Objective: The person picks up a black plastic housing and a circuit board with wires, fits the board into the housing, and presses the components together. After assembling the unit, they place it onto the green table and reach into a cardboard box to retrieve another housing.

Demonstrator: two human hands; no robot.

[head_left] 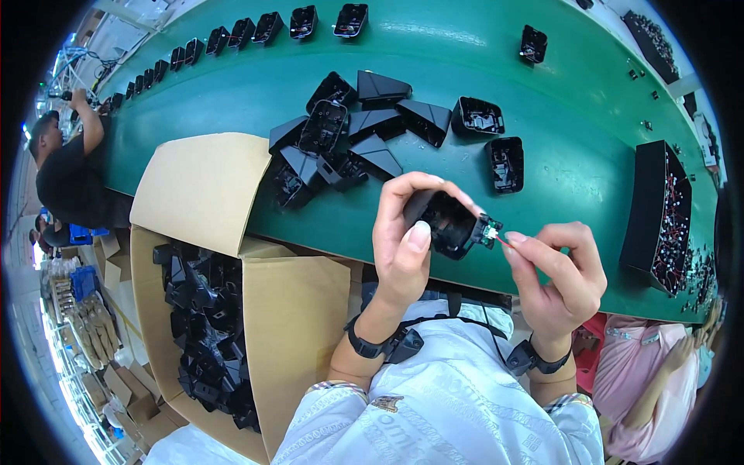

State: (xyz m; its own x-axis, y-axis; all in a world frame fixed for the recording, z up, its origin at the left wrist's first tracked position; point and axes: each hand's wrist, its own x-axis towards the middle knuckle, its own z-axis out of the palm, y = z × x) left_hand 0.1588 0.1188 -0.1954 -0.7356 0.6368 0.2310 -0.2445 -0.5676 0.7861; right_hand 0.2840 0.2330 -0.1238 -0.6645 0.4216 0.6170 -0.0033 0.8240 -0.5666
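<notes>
While the left hand (pixel 403 248) grips a black plastic housing (pixel 446 221), the right hand (pixel 558 275) pinches a small circuit board (pixel 490 230) at the housing's open end.

Both hands work just in front of the green conveyor belt (pixel 573 101), near its front edge; the fingers of the left hand close around the housing, thumb pressed on its side, and the right thumb and forefinger nip the board by its red lead. Judged from this, the step in hand is seating the board, which calls for a straight, aligned push. Behind the housing, on the belt, lies a heap of black housings (pixel 349 136); left of it stands an open cardboard box (pixel 294 310) of more shells; right, on the belt, a black parts tray (pixel 659 213).
</notes>
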